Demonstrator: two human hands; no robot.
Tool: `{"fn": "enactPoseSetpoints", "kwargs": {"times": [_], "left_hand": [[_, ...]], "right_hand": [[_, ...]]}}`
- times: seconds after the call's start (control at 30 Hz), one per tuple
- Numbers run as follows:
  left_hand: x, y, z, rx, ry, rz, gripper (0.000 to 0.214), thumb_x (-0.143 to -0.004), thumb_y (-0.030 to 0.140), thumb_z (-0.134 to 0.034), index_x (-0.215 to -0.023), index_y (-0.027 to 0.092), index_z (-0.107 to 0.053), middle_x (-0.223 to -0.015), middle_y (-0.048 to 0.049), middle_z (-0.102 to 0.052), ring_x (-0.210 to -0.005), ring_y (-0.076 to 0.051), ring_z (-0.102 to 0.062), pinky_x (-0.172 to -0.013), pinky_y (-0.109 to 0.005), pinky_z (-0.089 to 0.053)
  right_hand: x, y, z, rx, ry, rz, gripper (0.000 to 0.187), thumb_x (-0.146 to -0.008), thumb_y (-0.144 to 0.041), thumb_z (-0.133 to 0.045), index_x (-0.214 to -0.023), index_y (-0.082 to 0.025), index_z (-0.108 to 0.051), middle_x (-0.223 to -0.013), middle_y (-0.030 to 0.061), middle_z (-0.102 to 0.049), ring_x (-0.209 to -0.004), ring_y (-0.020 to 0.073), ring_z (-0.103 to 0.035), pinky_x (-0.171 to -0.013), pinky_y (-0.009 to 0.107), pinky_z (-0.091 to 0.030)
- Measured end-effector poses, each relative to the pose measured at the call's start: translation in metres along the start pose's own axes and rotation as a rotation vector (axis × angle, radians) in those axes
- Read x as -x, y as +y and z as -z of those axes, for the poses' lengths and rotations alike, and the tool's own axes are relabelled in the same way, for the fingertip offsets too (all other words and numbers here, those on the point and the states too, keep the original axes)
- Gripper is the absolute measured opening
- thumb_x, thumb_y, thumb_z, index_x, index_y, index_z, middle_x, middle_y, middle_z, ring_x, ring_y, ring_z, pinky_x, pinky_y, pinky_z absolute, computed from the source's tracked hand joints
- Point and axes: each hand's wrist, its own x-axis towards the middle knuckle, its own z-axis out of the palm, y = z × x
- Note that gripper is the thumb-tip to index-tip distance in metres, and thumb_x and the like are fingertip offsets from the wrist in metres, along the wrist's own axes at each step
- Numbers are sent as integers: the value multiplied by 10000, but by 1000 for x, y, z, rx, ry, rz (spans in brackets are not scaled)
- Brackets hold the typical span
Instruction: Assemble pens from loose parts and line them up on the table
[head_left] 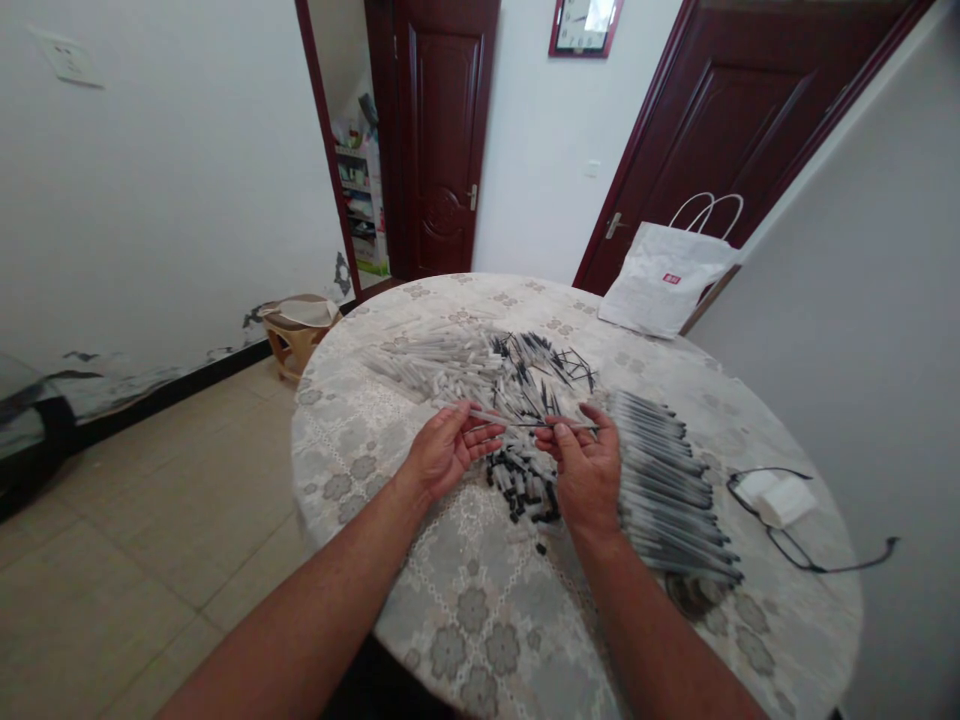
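White tube (487,414): left hand (448,450) is pinching it, right hand (589,475) is gripping a rod (529,425), both needing straight alignment.

So there's a translucent whitish pen barrel (486,414), nearly level, with a skinny dark refill (529,426) at its 3 o'clock end, can't tell if touching. From those: loose barrels (435,362) heaped at 10, jumbled refills (534,360) around 12, black-ended caps (534,486) piled at 6, greyish pens (660,470) lined up at 4.
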Motion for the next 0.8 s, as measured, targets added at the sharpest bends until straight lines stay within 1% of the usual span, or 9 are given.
{"fn": "enactPoseSetpoints", "kwargs": {"times": [0.2,0.33,0.4,0.5,0.6,0.67,0.7,0.73,0.8], "left_hand": [[1,2,-1,1,11,1,204,-931,312,-654,-1019,147,-571,-962,-138,-753,-887,-258,-761,-764,-376,-627],[1,1,-2,-7,8,9,192,-939,308,-641,-1017,148,-569,-932,-130,-753,-869,-255,-762,-756,-374,-627],[1,1,-2,-7,2,6,184,-940,295,-639,-1023,147,-567,-945,-132,-754,-874,-255,-761,-764,-378,-626],[1,1,-3,0,-3,2,177,-939,282,-642,-1029,146,-572,-951,-132,-756,-869,-248,-761,-774,-379,-626],[3,2,-4,-9,-29,26,177,-934,277,-652,-1021,135,-595,-960,-139,-757,-876,-243,-762,-777,-360,-627],[5,2,-4,-32,-70,74,168,-935,267,-651,-1014,121,-619,-981,-148,-757,-878,-239,-762,-768,-344,-629],[6,2,-3,-43,-92,101,164,-940,261,-645,-1012,115,-632,-978,-149,-757,-871,-236,-763,-760,-336,-631],[6,2,-3,-50,-114,127,161,-945,257,-636,-1009,109,-643,-963,-148,-759,-857,-231,-764,-749,-329,-632],[6,2,-1,-49,-146,163,165,-956,254,-619,-1000,100,-658,-908,-142,-760,-820,-225,-766,-724,-316,-633]], "right_hand": [[0,-3,1,14,24,33,520,-842,-321,-725,-1265,-243,-432,-952,26,-736,-737,167,-740,-686,333,-621],[2,-2,-2,12,-11,14,503,-854,-328,-717,-1261,-236,-437,-963,34,-739,-754,172,-744,-685,332,-622],[5,1,-3,24,-41,3,456,-876,-356,-697,-1248,-217,-472,-994,56,-739,-789,183,-746,-693,338,-622],[9,6,-3,106,-151,-22,378,-942,-418,-603,-1233,-179,-563,-1078,95,-726,-842,192,-735,-720,351,-616],[13,8,0,294,-307,3,378,-979,-428,-534,-1264,-203,-636,-1041,71,-724,-768,163,-690,-707,331,-592],[14,6,2,400,-391,53,349,-966,-413,-561,-1245,-246,-686,-982,46,-715,-706,145,-641,-673,298,-562],[14,4,3,419,-426,62,333,-952,-406,-585,-1226,-260,-705,-948,36,-708,-677,137,-617,-643,280,-544],[13,2,4,413,-465,49,324,-939,-402,-607,-1213,-267,-716,-907,26,-698,-645,130,-592,-604,264,-522],[10,0,6,347,-541,-34,347,-912,-403,-648,-1224,-263,-707,-805,-2,-668,-570,112,-540,-519,234,-466]]}}
